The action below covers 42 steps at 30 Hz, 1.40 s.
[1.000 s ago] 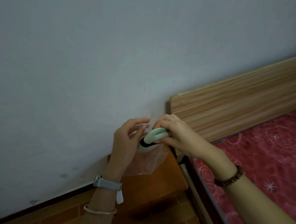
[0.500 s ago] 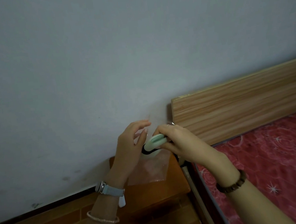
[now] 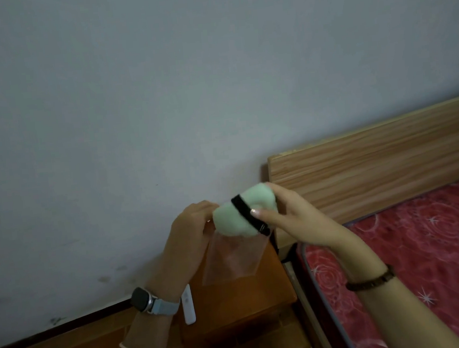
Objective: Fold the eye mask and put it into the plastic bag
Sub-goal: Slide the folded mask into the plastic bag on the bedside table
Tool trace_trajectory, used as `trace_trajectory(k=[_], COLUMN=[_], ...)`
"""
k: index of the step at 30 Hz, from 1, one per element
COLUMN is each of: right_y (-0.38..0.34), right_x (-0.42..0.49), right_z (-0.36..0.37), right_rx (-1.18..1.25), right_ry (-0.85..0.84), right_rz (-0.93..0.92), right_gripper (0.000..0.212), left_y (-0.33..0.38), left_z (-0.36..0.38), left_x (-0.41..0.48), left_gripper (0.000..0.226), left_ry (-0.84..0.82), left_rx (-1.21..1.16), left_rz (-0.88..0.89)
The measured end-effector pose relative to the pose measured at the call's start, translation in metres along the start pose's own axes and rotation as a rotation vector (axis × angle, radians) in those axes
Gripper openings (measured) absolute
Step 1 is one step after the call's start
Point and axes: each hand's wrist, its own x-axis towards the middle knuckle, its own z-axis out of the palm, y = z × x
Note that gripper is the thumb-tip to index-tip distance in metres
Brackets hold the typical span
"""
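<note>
Head view: right hand [image 3: 297, 217] grips the folded mask [image 3: 235, 221], its lower edge right at the bag [image 3: 231, 260] mouth; left hand [image 3: 189, 233] pinches the bag rim, above the tabletop [image 3: 243, 298].

The right hand [image 3: 291, 218] grips a folded pale green mask [image 3: 235, 215], thumb on its black strap [image 3: 244, 211], with the mask's lower edge at the mouth of a clear bag [image 3: 233, 257]. The left hand [image 3: 189, 233], a watch [image 3: 141, 298] on its wrist, pinches the bag's top edge, and the bag hangs above a wooden counter [image 3: 248, 298]. Right of the counter are a wooden headboard [image 3: 376, 165] and a red-covered bed [image 3: 426, 253].
</note>
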Motion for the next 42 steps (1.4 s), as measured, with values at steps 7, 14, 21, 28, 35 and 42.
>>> trace_trajectory(k=[7,14,21,28,35,42], right_y=[0.023,0.038,0.047,0.049,0.045,0.043], right_x=[-0.008,-0.013,-0.012,-0.010,-0.006,-0.002], right_z=[0.006,0.011,0.010,0.004,-0.004,-0.009], right_rx=[0.298,0.238,0.189,0.122,-0.030,-0.056], right_ry=[0.096,0.056,0.095,0.063,-0.014,-0.003], right_rz=[0.083,0.118,0.150,0.138,0.091,0.120], right_gripper=[0.028,0.019,0.023,0.018,0.022,0.027], left_y=[-0.003,-0.004,-0.005,-0.007,-0.009,-0.014], left_z=[0.013,0.015,0.012,0.010,0.009,0.016], left_x=[-0.024,-0.030,-0.028,-0.021,-0.014,-0.013], left_gripper=[0.012,0.013,0.011,0.009,0.011,0.019], left_ry=[-0.068,-0.094,-0.077,-0.052,-0.045,-0.058], left_rx=[-0.132,-0.159,-0.176,-0.202,-0.226,-0.249], left_rz=[-0.047,-0.071,-0.055,-0.045,-0.027,-0.069])
